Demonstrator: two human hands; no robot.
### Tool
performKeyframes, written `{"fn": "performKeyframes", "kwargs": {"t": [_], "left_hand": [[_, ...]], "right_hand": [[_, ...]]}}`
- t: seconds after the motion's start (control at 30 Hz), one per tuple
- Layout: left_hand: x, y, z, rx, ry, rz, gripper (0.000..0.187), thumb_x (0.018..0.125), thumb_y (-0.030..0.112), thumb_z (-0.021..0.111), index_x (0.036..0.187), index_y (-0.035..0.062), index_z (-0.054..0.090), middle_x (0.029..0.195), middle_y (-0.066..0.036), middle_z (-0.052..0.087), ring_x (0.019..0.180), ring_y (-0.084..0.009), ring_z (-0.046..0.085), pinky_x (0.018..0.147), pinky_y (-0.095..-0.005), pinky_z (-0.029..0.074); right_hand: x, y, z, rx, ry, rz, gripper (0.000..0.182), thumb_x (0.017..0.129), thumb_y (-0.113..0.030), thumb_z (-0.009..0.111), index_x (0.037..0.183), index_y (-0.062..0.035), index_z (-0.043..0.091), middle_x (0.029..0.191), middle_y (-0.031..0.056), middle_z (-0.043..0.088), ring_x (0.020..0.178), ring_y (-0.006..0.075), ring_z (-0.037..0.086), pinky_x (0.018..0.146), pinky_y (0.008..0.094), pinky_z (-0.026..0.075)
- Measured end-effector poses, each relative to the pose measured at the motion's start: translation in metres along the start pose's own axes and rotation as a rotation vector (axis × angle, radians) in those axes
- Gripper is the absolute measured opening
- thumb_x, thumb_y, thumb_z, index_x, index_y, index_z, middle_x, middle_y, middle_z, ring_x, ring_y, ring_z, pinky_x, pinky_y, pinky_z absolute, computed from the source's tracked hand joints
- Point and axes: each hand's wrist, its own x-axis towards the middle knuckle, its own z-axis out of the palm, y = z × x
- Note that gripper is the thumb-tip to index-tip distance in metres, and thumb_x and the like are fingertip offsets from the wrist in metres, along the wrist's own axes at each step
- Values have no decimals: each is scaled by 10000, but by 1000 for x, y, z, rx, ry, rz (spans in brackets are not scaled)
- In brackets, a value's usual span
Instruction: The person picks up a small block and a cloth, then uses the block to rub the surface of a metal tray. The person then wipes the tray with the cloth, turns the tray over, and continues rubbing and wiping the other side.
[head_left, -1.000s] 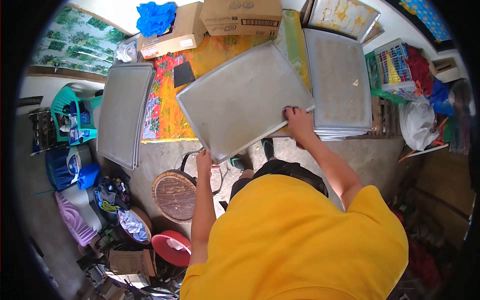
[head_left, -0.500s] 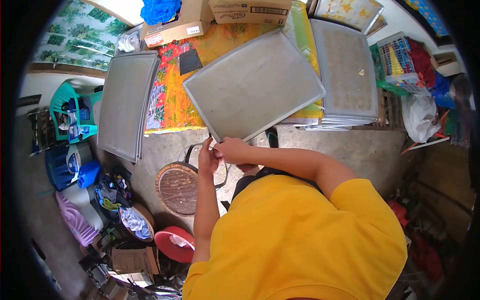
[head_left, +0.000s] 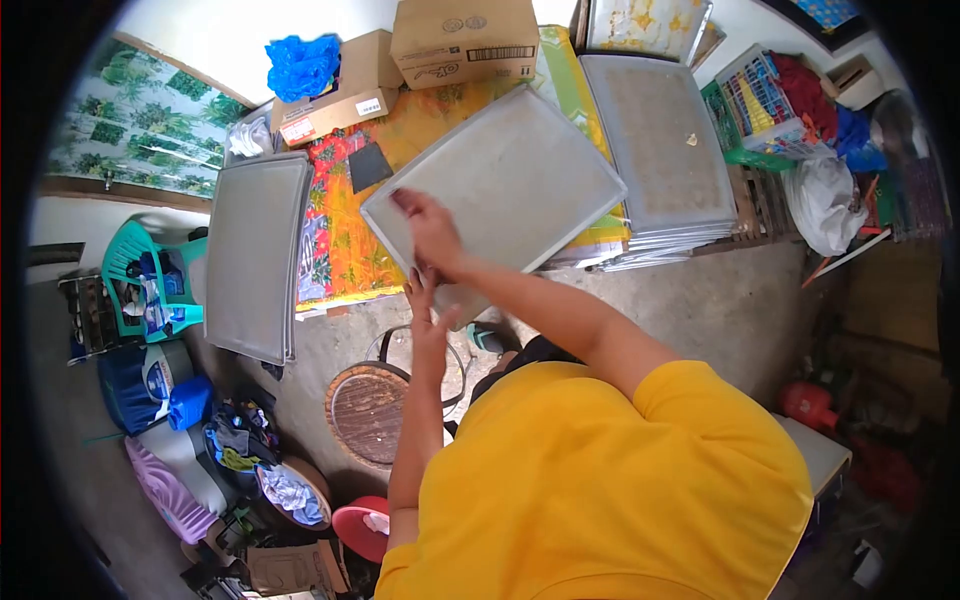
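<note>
A grey rectangular tray (head_left: 520, 175) with a pale metal rim lies askew on the table, its near corner jutting past the table edge. My left hand (head_left: 428, 315) is at the tray's left rim close to that corner, fingers stretched upward and thumb apart. Above it, my right hand (head_left: 432, 232) reaches over the tray's left part, fingertips near the rim. Motion smears its fingers, and I cannot tell whether they hold anything. Stacks of similar trays stand on the left (head_left: 255, 255) and on the right (head_left: 660, 145).
The table has a bright floral cloth (head_left: 340, 265). At its back are cardboard boxes (head_left: 465, 45), a blue plastic bag (head_left: 303, 67) and a dark flat square (head_left: 370, 167). A round wooden-topped stool (head_left: 365, 415) stands below my left arm. A green chair (head_left: 150, 280) is farther left.
My right hand has left my left hand at the near corner and moved up and left over the tray. My left fingers have spread. The tray's near corner sits lower in view.
</note>
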Motion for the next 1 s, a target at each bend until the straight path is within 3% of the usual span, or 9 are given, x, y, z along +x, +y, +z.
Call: {"fn": "performKeyframes", "kwargs": {"t": [0.03,0.13,0.17,0.27,0.33,0.5,0.57,0.73,1.0], "left_hand": [[-1,11,5,-25,26,57,680,891,198,587,1484,80,275,1580,-134,120,1464,-285,-3,1152,-440,18],[23,6,24,-151,376,236,600,891,236,580,1437,84,382,1589,-131,69,1459,-336,9,1156,-432,22],[29,-18,25,359,243,244,641,881,303,592,1458,160,354,1582,-158,70,1453,-381,6,1137,-543,20],[24,-26,23,1088,47,227,705,855,359,614,1475,217,312,1573,-189,67,1444,-415,12,1066,-688,10],[18,-45,12,1124,-22,155,815,809,452,639,1495,248,250,1568,-203,71,1445,-415,15,998,-766,5],[2,-66,15,1031,-167,-2,996,745,556,671,1496,103,199,1558,-217,118,1446,-404,47,1016,-751,20],[-3,-65,25,1027,-245,-24,1031,728,569,680,1484,55,204,1552,-223,133,1446,-392,68,1021,-748,27],[-13,-70,52,1133,-281,-47,901,736,440,705,1415,-13,322,1506,-269,230,1415,-382,203,1060,-683,144],[-6,-101,70,1175,16,100,514,857,178,500,1334,-10,467,1351,-260,483,1248,-376,482,983,-530,377]], "right_hand": [[9,14,-8,12,37,61,456,830,-10,423,1264,-61,550,1062,125,645,946,208,614,848,317,481],[24,55,-25,-34,72,-71,519,800,9,403,1306,-53,499,1077,140,608,824,192,627,761,289,515],[18,49,-28,27,50,-3,509,788,9,396,1283,-55,498,1062,145,592,719,205,616,647,311,519],[24,48,-53,84,101,-18,496,776,18,402,1259,-68,480,991,144,558,506,235,568,444,351,503],[36,34,-81,161,142,-75,506,779,32,414,1269,-84,460,938,135,534,378,251,516,367,360,486],[-4,-28,-95,-913,195,-554,474,799,-62,509,1259,-165,560,1130,134,580,1017,363,531,867,424,462],[-11,3,-83,-1018,28,-756,455,814,-112,531,1257,-208,566,1193,96,559,1065,332,516,893,446,455],[-46,115,-57,-1302,-448,-757,421,882,-322,538,1299,-268,529,1333,34,521,1265,313,433,992,620,327],[84,101,-77,-1442,-136,-532,451,958,-431,374,1384,-307,451,1499,35,353,1398,324,264,1097,652,127]]}}
